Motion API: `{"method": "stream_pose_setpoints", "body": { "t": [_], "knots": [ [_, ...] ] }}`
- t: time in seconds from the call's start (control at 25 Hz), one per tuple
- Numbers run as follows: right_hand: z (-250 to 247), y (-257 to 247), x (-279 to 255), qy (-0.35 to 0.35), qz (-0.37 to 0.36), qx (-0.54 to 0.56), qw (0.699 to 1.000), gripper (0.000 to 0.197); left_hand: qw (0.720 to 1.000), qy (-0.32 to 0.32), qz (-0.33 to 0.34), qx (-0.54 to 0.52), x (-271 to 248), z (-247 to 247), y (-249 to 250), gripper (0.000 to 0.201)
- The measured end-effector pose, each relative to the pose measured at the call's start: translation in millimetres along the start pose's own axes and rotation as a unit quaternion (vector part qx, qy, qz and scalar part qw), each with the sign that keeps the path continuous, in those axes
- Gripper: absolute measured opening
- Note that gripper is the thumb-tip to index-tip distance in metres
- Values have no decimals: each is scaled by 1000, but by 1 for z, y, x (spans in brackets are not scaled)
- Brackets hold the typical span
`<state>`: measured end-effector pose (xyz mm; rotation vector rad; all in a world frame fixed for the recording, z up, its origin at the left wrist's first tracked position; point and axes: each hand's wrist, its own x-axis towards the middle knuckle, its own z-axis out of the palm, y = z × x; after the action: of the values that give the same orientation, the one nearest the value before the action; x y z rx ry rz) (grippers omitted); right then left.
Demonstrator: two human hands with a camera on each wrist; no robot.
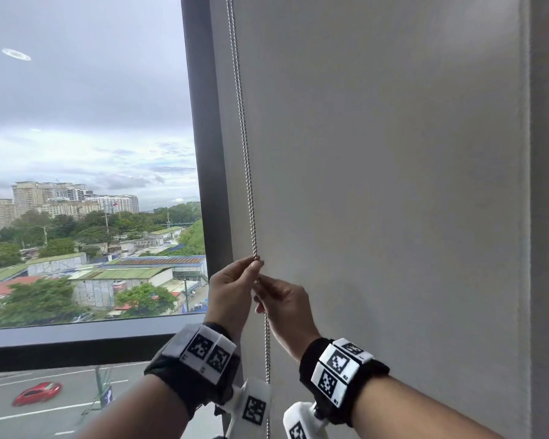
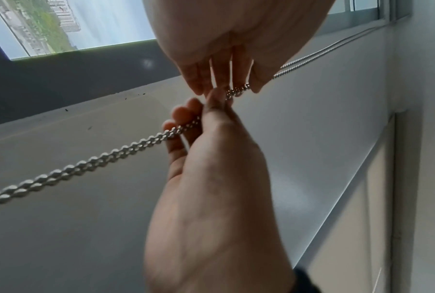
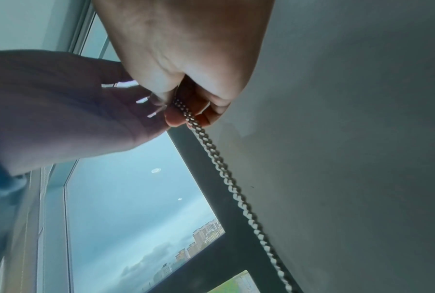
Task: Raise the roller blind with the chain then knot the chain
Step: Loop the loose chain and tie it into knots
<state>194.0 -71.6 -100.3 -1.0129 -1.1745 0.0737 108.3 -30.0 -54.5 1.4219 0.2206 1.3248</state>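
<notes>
A silver bead chain (image 1: 247,172) hangs in two strands beside the dark window frame (image 1: 203,153). My left hand (image 1: 256,263) pinches both strands at the upper point. Just under it, my right hand (image 1: 260,281) pinches them too, the hands almost touching. Below, the chain (image 1: 267,350) drops between my wrists. In the left wrist view the left hand (image 2: 232,89) and right hand (image 2: 203,108) hold a short stretch of chain (image 2: 237,92). In the right wrist view the right hand (image 3: 186,114) curls round the chain (image 3: 223,172) beside the left hand (image 3: 146,103). No blind fabric covers the glass.
A plain grey wall (image 1: 393,185) fills the right side, directly behind the chain. The window glass (image 1: 86,122) on the left looks out on a city, with a dark sill (image 1: 76,340) below it. Both wrists carry black straps with marker tags.
</notes>
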Motion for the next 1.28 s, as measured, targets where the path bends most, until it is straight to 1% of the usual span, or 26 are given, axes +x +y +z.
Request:
{"method": "stream_pose_setpoints", "body": {
  "t": [0.08,0.12,0.2,0.28,0.32,0.4,0.48,0.56,0.64,0.88,1.0,1.16,1.2,1.28],
  "knots": [
    [-6,-1,-9,-32,12,-58,998,21,999,8,12,41,1,-2,6,6],
    [-11,-2,-14,-56,35,-68,996,22,999,7,5,34,-1,-2,10,8],
    [-20,0,-21,-127,120,-36,984,22,999,-2,-26,-20,-7,-3,16,15],
    [-33,3,-26,-198,219,-24,955,26,998,-8,-46,-44,-14,-5,23,19],
    [-40,1,-26,-218,263,-33,939,28,997,-13,-53,-45,-18,-7,26,20],
    [-51,-6,-22,-224,318,-56,920,27,996,-31,-68,-46,-24,-11,32,21],
    [-58,-22,-11,-195,345,-61,916,25,995,-48,-80,-40,-29,-12,39,23],
    [-59,-43,2,-155,358,-40,920,23,993,-63,-91,-31,-33,-11,42,25],
    [-58,-66,14,-128,360,-17,924,19,990,-82,-105,-34,-37,-9,46,27],
    [-45,-126,44,-117,358,68,924,21,981,-142,-128,-18,-44,-3,57,30],
    [-43,-144,52,-125,354,99,921,29,981,-128,-145,-28,-44,-1,55,30],
    [-42,-166,55,-144,350,124,917,31,985,-73,-149,-50,-46,4,51,16],
    [-41,-169,54,-155,350,123,915,32,985,-60,-150,-53,-45,6,50,19],
    [-39,-174,50,-186,348,119,911,29,986,-54,-154,-45,-44,9,47,32]
  ]
}}
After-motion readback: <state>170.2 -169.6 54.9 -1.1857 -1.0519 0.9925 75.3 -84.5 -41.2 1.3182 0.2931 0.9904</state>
